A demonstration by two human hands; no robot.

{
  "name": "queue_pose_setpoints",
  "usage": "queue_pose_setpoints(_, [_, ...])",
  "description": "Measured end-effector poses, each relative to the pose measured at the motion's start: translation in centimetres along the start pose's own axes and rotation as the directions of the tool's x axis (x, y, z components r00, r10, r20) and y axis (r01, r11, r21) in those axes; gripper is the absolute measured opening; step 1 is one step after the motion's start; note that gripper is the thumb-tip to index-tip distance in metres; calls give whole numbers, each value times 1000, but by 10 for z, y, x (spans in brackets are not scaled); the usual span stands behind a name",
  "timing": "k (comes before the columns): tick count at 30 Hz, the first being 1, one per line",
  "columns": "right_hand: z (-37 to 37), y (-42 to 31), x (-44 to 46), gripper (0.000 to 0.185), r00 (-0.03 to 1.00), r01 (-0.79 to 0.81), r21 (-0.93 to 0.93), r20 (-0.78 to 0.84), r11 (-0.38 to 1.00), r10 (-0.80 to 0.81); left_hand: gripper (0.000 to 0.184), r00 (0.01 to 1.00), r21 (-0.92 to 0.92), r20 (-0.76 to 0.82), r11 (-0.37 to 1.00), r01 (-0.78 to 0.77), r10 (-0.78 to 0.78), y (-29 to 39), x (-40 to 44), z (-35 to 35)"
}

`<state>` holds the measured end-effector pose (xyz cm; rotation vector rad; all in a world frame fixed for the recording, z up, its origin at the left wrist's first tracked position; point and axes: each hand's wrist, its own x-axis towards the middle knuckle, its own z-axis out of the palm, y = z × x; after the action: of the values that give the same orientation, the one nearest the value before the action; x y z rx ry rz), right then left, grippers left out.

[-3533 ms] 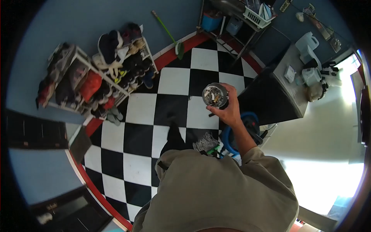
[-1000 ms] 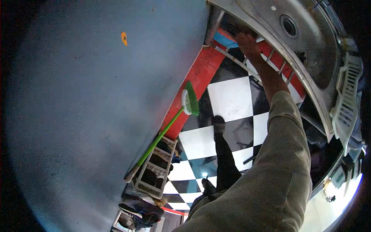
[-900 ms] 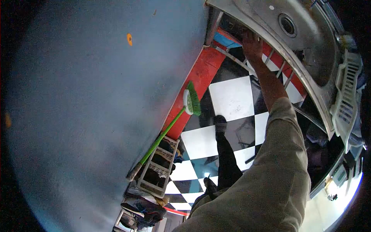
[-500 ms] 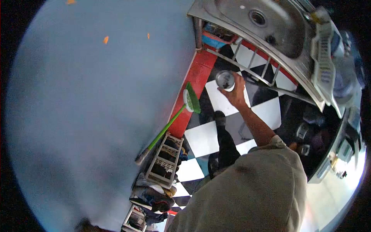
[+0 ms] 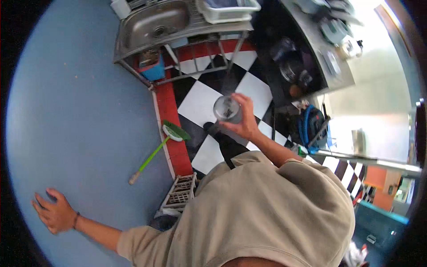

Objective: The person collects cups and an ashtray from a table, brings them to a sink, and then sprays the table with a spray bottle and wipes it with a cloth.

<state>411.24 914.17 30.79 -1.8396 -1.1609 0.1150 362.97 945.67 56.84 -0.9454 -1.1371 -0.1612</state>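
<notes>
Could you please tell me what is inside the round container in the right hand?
Inside the round container, dark marks show near the middle, too blurred to identify. The right hand covers part of its outer side, which cannot be seen.

Between your right fingers (image 5: 244,102) you have a greyish, see-through container (image 5: 226,110) blotched dark inside. Below them spreads a black-and-white checked floor (image 5: 254,89). Left of them run a red border (image 5: 166,100) and a broom (image 5: 153,155), green-bristled, white-headed, lime-handled. Around your left fingers (image 5: 43,204), the wall (image 5: 89,120) is greyish blue. Your top (image 5: 262,209), behind both, is plain khaki.
</notes>
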Motion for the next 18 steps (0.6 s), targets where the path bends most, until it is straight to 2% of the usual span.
queue_pose_setpoints(3, [-76, -31, -57, 98, 963, 58, -55, -261, 997, -71, 37, 998, 22, -28, 998, 58, -57, 0, -3, -11])
queue_pose_setpoints(6, [-150, -59, -115, 98, 915, -15, -54, -403, 998, -8, 36, 999, -274, 53, 962, 10, 5, -13, 8, -19])
queue_pose_setpoints(9, [-206, -71, -178, 102, 882, -64, -124, -472, 990, -2, 42, 978, -433, 182, 901, -10, 98, -23, 10, -23])
queue_pose_setpoints(12, [-247, -76, -252, 98, 833, -154, -182, -552, 971, 28, 49, 999, -758, -12, 651, 19, -43, 2, -10, 47])
queue_pose_setpoints(14, [-272, -66, -304, 94, 799, -220, -212, -599, 952, 51, 56, 987, -669, 157, 739, 74, 43, 28, -43, 5])
queue_pose_setpoints(16, [-294, -54, -361, 92, 755, -384, -232, -636, 894, 159, 57, 889, -828, 411, 490, 272, 202, 51, -93, -91])
queue_pose_setpoints(17, [-303, -42, -392, 91, 725, -456, -205, -650, 866, 228, 55, 894, -893, 337, 401, 204, 295, 76, -130, -135])
queue_pose_setpoints(18, [-317, -30, -424, 90, 686, -525, -170, -665, 834, 296, 48, 920, -941, 229, 315, 125, 318, 99, -171, -198])
